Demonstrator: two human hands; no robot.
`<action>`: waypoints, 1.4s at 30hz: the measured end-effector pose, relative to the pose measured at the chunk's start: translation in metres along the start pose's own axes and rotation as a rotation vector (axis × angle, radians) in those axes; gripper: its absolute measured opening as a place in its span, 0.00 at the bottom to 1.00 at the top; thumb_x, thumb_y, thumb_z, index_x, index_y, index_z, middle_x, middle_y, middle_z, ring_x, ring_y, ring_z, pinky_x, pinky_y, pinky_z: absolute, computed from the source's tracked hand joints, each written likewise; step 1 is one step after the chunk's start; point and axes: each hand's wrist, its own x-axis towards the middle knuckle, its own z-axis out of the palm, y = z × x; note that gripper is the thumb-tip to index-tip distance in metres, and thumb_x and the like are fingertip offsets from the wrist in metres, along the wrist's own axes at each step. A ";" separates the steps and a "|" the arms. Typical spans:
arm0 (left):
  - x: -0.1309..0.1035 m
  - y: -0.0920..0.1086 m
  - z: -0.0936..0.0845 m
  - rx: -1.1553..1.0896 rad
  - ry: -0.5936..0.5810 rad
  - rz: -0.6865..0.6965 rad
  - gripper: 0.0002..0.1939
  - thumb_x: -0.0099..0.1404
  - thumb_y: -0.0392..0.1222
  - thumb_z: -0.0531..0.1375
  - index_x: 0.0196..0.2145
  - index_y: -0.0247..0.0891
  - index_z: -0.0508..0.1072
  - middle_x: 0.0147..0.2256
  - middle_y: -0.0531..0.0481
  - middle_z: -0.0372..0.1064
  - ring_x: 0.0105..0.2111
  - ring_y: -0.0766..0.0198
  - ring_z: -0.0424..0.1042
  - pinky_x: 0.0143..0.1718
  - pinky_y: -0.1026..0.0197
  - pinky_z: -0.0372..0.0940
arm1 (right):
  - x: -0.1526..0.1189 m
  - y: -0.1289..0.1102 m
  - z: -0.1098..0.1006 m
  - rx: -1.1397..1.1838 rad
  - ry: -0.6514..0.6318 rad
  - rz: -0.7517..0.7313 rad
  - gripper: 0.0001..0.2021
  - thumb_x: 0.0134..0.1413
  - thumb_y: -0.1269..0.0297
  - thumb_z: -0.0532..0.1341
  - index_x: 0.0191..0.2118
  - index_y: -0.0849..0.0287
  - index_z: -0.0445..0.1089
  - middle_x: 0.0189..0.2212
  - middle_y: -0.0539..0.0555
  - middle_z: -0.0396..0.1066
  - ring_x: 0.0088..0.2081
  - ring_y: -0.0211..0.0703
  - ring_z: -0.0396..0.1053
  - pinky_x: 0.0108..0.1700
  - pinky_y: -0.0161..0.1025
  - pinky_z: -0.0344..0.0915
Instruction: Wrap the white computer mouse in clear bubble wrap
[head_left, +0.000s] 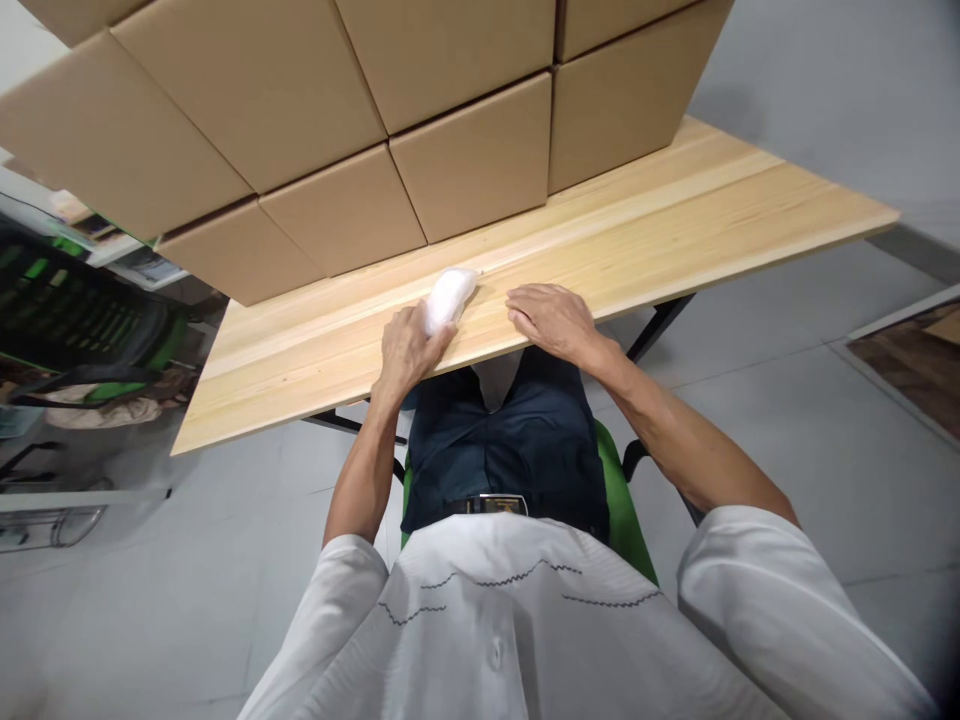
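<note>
A small white bundle (450, 300), smooth and slightly shiny, is held at the front part of the wooden table (637, 240). My left hand (409, 348) is wrapped round its lower left side, with the thumb along the near edge. To the right of the bundle and apart from it, my right hand (551, 318) rests palm down on the tabletop near the front edge. Its fingers lie on the wood, slightly bent, and nothing shows in them.
Stacked brown cardboard boxes (472, 155) stand along the far side of the table. A dark mesh chair (75, 300) and a shelf with items are at the left. The green seat (626, 515) is beneath me. A framed brown panel (915, 360) lies at the right.
</note>
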 end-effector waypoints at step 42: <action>0.034 0.014 -0.015 -0.199 0.234 -0.045 0.54 0.85 0.87 0.61 0.88 0.46 0.71 0.69 0.30 0.86 0.66 0.36 0.88 0.72 0.36 0.81 | -0.002 0.005 0.007 0.006 0.054 0.001 0.21 0.84 0.65 0.61 0.63 0.56 0.94 0.70 0.62 0.91 0.75 0.68 0.86 0.81 0.66 0.79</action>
